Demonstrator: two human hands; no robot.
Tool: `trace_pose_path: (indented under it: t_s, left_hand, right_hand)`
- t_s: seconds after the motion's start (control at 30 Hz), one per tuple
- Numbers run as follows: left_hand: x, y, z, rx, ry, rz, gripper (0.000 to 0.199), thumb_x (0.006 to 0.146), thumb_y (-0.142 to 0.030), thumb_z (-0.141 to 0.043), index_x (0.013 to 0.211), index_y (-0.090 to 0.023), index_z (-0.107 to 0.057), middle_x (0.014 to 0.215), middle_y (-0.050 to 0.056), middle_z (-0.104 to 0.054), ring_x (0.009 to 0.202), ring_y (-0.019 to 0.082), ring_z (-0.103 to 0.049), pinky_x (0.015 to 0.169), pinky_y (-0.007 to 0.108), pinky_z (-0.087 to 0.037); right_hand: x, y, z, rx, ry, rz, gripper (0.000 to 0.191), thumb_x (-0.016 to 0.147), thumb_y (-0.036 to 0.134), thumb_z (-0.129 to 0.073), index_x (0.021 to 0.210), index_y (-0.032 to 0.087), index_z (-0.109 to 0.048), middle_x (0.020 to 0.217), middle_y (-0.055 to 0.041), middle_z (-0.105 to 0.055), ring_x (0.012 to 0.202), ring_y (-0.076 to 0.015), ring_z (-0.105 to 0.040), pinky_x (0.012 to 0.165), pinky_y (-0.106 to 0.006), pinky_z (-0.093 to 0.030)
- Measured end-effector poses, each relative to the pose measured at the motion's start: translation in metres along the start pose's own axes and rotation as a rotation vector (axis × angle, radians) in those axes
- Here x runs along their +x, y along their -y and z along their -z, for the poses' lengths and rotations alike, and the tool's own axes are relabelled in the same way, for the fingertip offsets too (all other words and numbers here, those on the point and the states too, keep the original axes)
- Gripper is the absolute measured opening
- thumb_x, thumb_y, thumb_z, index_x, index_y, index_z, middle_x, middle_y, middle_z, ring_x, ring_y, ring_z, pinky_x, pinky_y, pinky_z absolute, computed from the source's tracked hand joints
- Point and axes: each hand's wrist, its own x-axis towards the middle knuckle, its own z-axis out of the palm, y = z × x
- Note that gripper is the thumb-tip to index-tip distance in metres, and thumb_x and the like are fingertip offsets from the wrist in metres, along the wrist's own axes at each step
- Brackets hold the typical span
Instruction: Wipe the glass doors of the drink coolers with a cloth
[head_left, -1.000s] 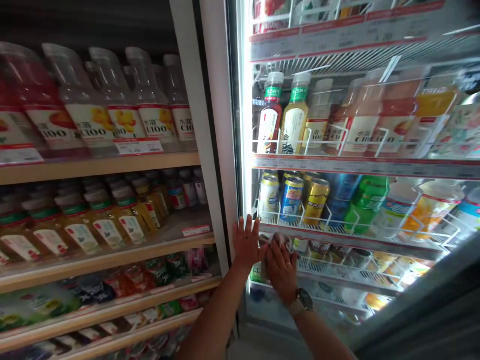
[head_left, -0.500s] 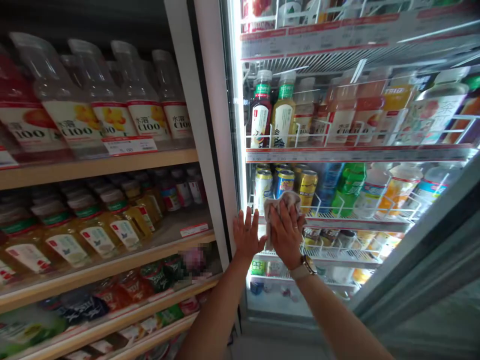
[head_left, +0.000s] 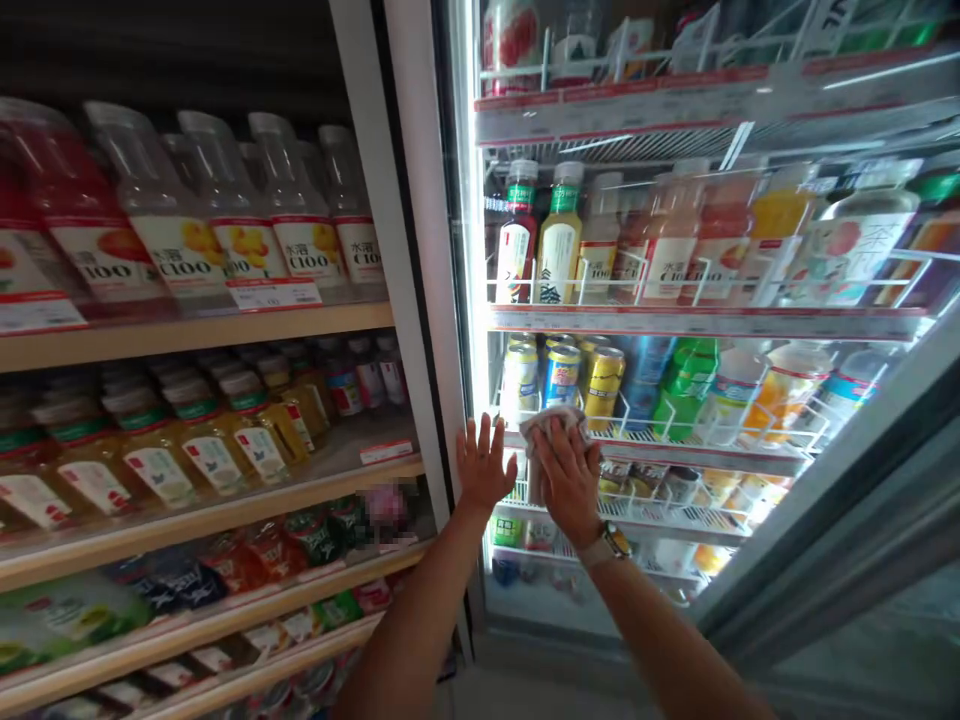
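My left hand (head_left: 482,472) lies flat with fingers spread against the glass door (head_left: 536,610) of a lit drinks cooler, near its left edge. It holds nothing. To its right, my right hand (head_left: 564,482) presses a pale, crumpled cloth (head_left: 559,411) to the same glass. Part of the cloth hangs below the fingers; the rest is hidden under the palm. A watch (head_left: 616,541) is on the right wrist. Behind the glass, just above the cloth, stand a blue can (head_left: 562,378) and a yellow can (head_left: 604,388).
Left of the door frame (head_left: 420,200), open wooden shelves (head_left: 300,325) hold bottled drinks (head_left: 311,230) and snack bags (head_left: 274,550). More bottles, including a green one (head_left: 684,390), fill the cooler's racks. A grey door frame (head_left: 825,520) slants across the lower right.
My right hand has slid the cloth slightly down and left relative to the cans. The left hand stays flat near the door's edge. The whole view has shifted a little.
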Motion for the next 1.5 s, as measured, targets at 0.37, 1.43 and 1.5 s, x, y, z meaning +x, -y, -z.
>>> trace_pose_path:
  t_s: [0.37,1.43,1.5]
  left_hand:
    - [0.002,0.004,0.0,-0.043,0.006,0.005,0.067,0.097,-0.043,-0.041,0.156,-0.018,-0.024,0.159,0.014,-0.031,0.15,0.031,-0.021,0.122,0.051,-0.017]
    - [-0.001,0.004,-0.003,0.034,0.028,0.013,0.068,0.095,-0.044,-0.04,0.155,-0.014,-0.026,0.158,0.016,-0.033,0.151,0.031,-0.02,0.121,0.052,-0.02]
    - [-0.002,0.004,-0.003,0.037,0.029,0.016,0.068,0.095,-0.044,-0.039,0.155,-0.015,-0.026,0.159,0.016,-0.032,0.151,0.031,-0.02,0.121,0.052,-0.02]
  right_hand:
    - [-0.068,0.004,-0.008,-0.006,0.099,0.103,0.051,0.091,0.009,-0.043,0.138,0.023,-0.057,0.144,-0.0076,-0.057,0.143,-0.0201,-0.037,0.122,-0.043,-0.01]
    - [-0.007,-0.004,-0.006,0.035,-0.025,0.083,0.052,0.096,0.017,-0.044,0.146,0.027,-0.048,0.149,-0.0061,-0.052,0.148,-0.0204,-0.028,0.123,-0.045,-0.002]
    - [0.027,0.0,-0.001,0.039,-0.076,0.049,0.053,0.096,0.019,-0.046,0.148,0.026,-0.046,0.152,-0.007,-0.047,0.149,-0.0225,-0.025,0.123,-0.046,-0.003]
